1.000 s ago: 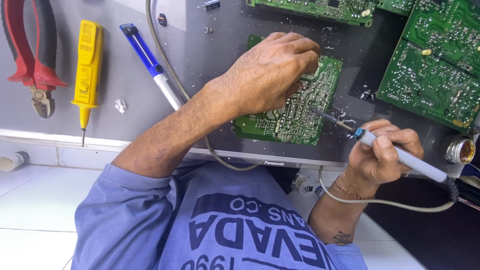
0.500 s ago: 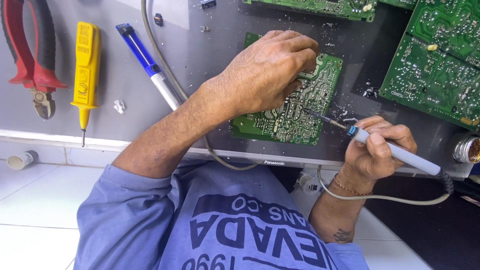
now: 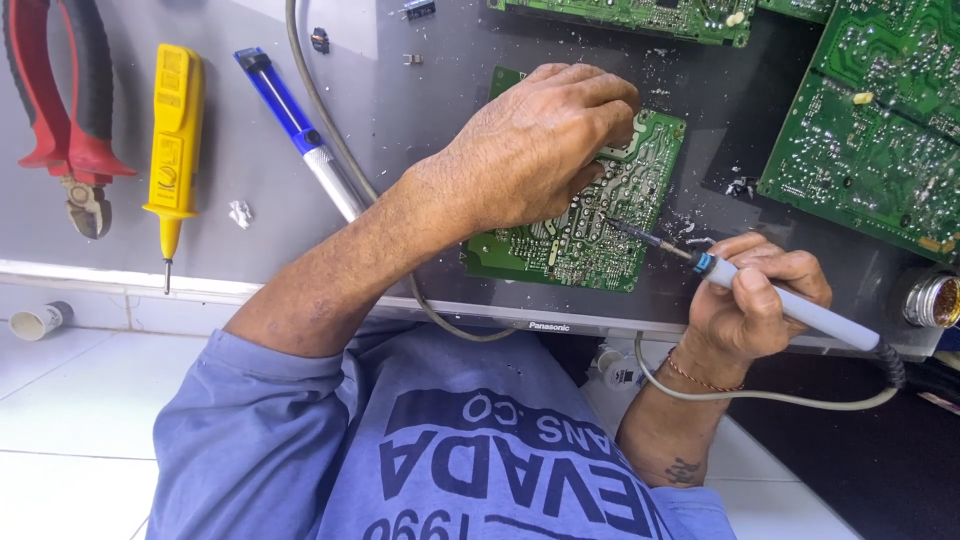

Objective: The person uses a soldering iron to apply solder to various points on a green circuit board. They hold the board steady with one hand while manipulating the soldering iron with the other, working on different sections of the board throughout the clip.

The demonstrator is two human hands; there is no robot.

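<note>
Both hands work: my left hand presses flat on the small green circuit board near the bench's front edge, my right hand grips the soldering iron, tip touching the board. Yellow tester screwdriver lies well left.

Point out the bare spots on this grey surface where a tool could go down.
Free: the grey strip between the yellow screwdriver and the blue-handled tool, and the patch above the cable, left of the small circuit board. Crowded: the right, where the left hand, right hand, soldering iron and larger boards sit.
</note>
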